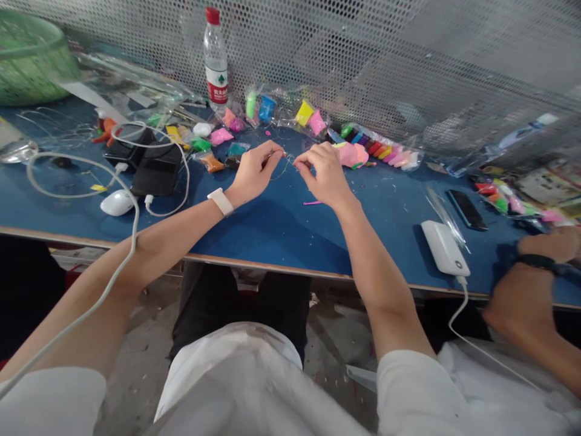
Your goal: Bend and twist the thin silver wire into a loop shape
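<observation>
My left hand, with a white band on its wrist, is pinched closed above the blue table. Its thumb and forefinger meet on a thin wire or thread, which curves down in a loose loop. Facing it from the right, my right hand also pinches at the thin strand, fingertips bent together. Whether the strand is metal or plastic I cannot tell. A small pink stick with a looped end lies just below my right hand. Behind that hand sits a pink lump of modelling clay.
Bagged coloured clay lines the back by a mesh panel. A water bottle stands there. Left are black power banks, cables and a green basket. Right are a white power bank, a phone and another person's arm.
</observation>
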Demonstrator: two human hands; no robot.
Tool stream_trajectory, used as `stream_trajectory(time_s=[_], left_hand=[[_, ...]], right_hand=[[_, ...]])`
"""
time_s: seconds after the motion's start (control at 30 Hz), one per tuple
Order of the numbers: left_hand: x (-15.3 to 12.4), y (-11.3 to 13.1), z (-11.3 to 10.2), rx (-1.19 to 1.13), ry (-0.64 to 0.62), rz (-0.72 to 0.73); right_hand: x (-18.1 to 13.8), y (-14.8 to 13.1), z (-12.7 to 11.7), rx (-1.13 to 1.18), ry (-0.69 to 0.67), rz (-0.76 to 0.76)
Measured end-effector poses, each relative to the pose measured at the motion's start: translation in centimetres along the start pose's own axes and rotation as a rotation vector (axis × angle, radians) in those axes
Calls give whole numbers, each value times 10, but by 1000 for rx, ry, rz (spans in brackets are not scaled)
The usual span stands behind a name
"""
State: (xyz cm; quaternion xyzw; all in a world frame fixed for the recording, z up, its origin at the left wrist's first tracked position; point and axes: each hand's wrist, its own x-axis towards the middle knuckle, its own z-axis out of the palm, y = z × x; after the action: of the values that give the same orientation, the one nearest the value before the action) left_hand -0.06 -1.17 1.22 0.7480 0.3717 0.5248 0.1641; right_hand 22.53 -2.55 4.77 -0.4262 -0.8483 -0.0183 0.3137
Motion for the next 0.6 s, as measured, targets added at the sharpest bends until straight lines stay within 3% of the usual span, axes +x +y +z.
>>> stream_trajectory(time_s=[0.2, 0.37, 0.6], left_hand=[[-5, 10, -4, -60, -65, 26], [-8, 19, -4, -109, -127, 56], [-13, 24, -4, -64, -139, 210]], right_hand=[[-1, -4, 5, 68, -10, 54], [-2, -9, 7, 126, 94, 51], [-3, -8, 14, 105, 261, -45]])
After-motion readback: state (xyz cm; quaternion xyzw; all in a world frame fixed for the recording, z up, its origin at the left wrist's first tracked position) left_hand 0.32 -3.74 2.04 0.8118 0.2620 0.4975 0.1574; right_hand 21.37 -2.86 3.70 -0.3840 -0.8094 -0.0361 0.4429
